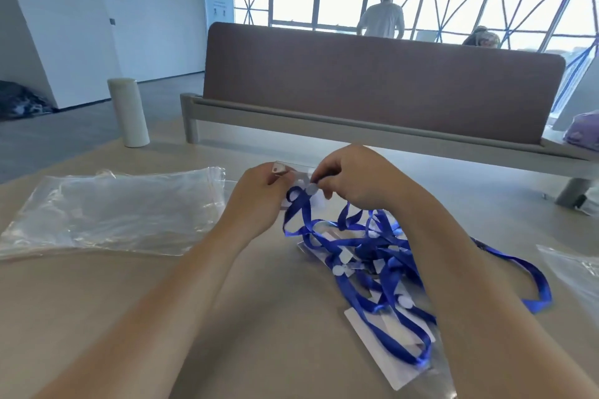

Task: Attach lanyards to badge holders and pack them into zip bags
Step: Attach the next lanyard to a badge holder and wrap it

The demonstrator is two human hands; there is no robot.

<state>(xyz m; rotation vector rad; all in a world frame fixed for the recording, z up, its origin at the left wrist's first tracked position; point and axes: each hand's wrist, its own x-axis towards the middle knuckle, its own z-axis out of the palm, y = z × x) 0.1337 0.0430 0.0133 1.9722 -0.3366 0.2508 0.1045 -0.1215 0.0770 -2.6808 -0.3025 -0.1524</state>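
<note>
My left hand [259, 194] pinches the left end of a clear badge holder [296, 169], held above the table's middle. My right hand [351, 180] grips the white clip end of a blue lanyard [299, 204] right at the holder's edge. The lanyard's ribbon hangs down into a tangled heap of blue lanyards [385, 256] that lies on several clear badge holders [377, 350] under my right forearm. A stack of clear zip bags [113, 210] lies flat to the left.
A white cylinder [128, 112] stands at the table's back left. A brown divider panel [372, 84] on a grey rail runs across the back. More clear plastic [573, 269] lies at the right edge. Two people are beyond the divider by the windows.
</note>
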